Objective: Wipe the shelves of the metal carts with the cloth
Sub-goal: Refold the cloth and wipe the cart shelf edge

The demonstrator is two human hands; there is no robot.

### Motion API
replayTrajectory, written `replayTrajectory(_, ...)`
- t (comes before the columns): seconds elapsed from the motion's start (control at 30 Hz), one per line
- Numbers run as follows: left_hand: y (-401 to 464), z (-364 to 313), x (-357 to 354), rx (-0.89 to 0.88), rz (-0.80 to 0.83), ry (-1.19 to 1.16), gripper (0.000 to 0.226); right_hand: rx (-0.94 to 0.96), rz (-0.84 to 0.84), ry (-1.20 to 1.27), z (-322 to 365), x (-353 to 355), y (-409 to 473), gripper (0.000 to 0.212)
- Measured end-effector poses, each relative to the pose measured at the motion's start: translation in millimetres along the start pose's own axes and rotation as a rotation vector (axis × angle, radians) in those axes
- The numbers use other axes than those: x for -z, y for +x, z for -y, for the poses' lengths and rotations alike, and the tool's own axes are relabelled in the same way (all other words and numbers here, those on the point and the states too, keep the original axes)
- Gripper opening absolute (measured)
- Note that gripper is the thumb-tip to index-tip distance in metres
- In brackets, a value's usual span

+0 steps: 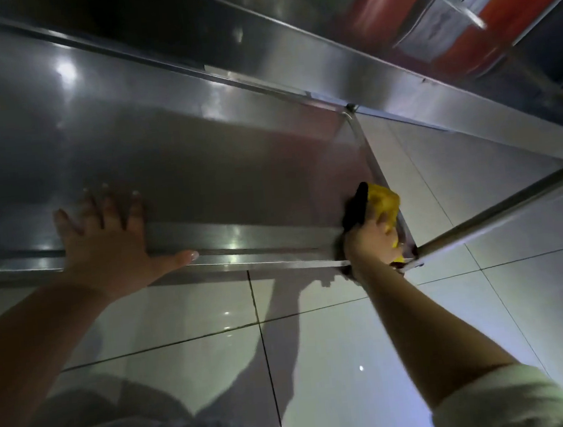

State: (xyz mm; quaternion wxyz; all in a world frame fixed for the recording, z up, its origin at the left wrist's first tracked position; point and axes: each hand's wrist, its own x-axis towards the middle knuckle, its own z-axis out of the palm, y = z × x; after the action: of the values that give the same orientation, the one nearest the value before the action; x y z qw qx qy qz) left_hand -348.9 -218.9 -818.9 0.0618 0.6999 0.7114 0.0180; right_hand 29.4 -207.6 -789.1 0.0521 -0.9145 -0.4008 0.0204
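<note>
Right now the right hand grips a bunched yellow cloth against the cart shelf at its corner, around four o'clock of the steel surface, just where the corner post meets the rim. Over at eight o'clock the left hand lies flat with fingers spread straight on the shelf, thumb hooked along the front rim, holding nothing (bracing, I'd say). Risks from here: the cloth is wadded thick, so it could ride over the corner seam and leave grime behind; it could also snag on the post joint and pull free. Lean too hard on that left palm and the cart may roll across the glossy floor tiles. Count: one cloth, one shelf surface in view, one post, two hands.
</note>
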Motion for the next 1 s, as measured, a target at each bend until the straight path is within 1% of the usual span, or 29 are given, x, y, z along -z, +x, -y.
replayTrajectory(0.03, 1, 1, -1, 0.002, -0.003, 0.002, 0.135, -0.078, 0.056, 0.021, 24, 1, -10, 0.063)
replayTrajectory(0.07, 1, 2, -1, 0.002, -0.007, 0.0, 0.134, -0.084, 0.107, 0.032, 44, 1, -21, 0.062)
replayTrajectory(0.1, 3, 2, 0, 0.003, -0.011, -0.001, 0.133, -0.029, 0.129, 0.019, 61, -1, -34, 0.062)
replayTrajectory(0.17, 4, 4, 0, 0.005, -0.014, -0.001, 0.131, 0.187, 0.129, -0.012, 88, -7, -70, 0.066)
replayTrajectory(0.23, 3, 8, 0, -0.019, -0.032, -0.013, 0.129, 0.442, 0.108, 0.019, 110, -13, -112, 0.07)
replayTrajectory(0.3, 2, 18, 1, -0.079, -0.075, -0.011, 0.122, 0.665, 0.086, 0.032, 128, -21, -150, 0.07)
replayTrajectory(0.37, 4, 37, 5, -0.155, -0.093, 0.001, 0.118, 0.817, 0.075, 0.033, 139, -25, -171, 0.065)
replayTrajectory(0.43, 9, 60, 11, -0.177, -0.038, 0.001, 0.121, 0.932, 0.092, 0.063, 140, -22, -166, 0.059)
replayTrajectory(0.53, 9, 99, 18, -0.081, 0.043, 0.03, 0.124, 1.17, 0.114, 0.02, 124, -13, -130, 0.054)
replayTrajectory(0.57, 6, 110, 21, -0.045, 0.051, 0.032, 0.124, 1.183, 0.121, -0.006, 120, -11, -118, 0.055)
replayTrajectory(0.6, 1, 121, 23, -0.014, 0.059, 0.028, 0.126, 1.122, 0.119, -0.027, 119, -11, -110, 0.055)
replayTrajectory(0.67, -9, 137, 29, 0.029, 0.072, 0.021, 0.13, 0.842, 0.106, -0.008, 131, -17, -113, 0.056)
replayTrajectory(0.73, -14, 146, 34, 0.046, 0.082, 0.034, 0.132, 0.562, 0.124, 0.036, 160, -22, -130, 0.058)
replayTrajectory(0.8, -16, 157, 39, 0.089, 0.099, 0.06, 0.135, 0.438, 0.183, 0.047, 188, -21, -144, 0.062)
replayTrajectory(0.87, -17, 167, 39, 0.16, 0.092, 0.053, 0.135, 0.434, 0.213, 0.07, 208, -20, -154, 0.063)
replayTrajectory(0.9, -19, 171, 38, 0.188, 0.082, 0.041, 0.135, 0.469, 0.211, 0.07, 215, -21, -162, 0.064)
replayTrajectory(0.93, -21, 173, 37, 0.204, 0.073, 0.034, 0.135, 0.528, 0.198, 0.057, 222, -23, -172, 0.065)
replayTrajectory(1.0, -24, 174, 33, 0.212, 0.058, 0.039, 0.136, 0.714, 0.171, 0.017, 238, -30, -195, 0.067)
